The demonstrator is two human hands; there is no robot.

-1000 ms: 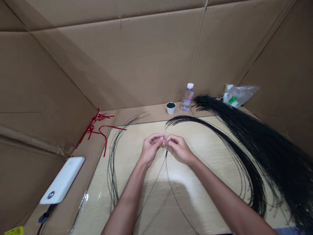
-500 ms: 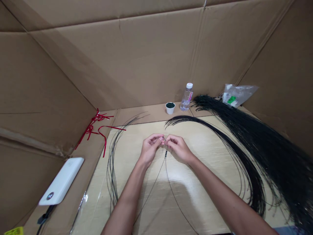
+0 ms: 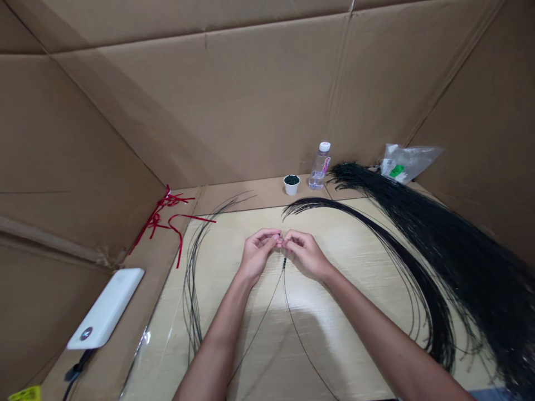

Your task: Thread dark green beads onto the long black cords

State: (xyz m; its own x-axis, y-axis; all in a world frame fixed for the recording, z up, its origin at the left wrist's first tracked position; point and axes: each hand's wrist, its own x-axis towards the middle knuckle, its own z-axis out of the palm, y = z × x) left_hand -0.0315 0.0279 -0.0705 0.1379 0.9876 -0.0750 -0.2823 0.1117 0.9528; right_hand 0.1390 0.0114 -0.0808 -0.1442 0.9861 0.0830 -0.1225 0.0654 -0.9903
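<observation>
My left hand (image 3: 261, 250) and my right hand (image 3: 304, 250) meet over the middle of the table, fingertips nearly touching. Both pinch the upper end of a thin dark cord (image 3: 267, 305); the exact grip between the fingertips is too small to make out. Just below the fingers, a short row of small dark beads (image 3: 285, 263) sits on the cord. Under the beads it splits into two strands that run down toward me, one to each side. Beyond my hands stands a small white cup (image 3: 291, 188) filled with dark green beads.
A bottle (image 3: 320, 167) stands beside the cup. Dark strands lie in a curved bundle (image 3: 401, 250) and a thick bundle (image 3: 451, 239) at right, near a plastic bag (image 3: 412, 161). At left are loose strands (image 3: 192, 278), red ribbons (image 3: 179, 234) and a white power bank (image 3: 106, 307). Cardboard walls surround the table.
Hardly anything differs. My hands keep their place and pinch, and the whole view has shifted very slightly.
</observation>
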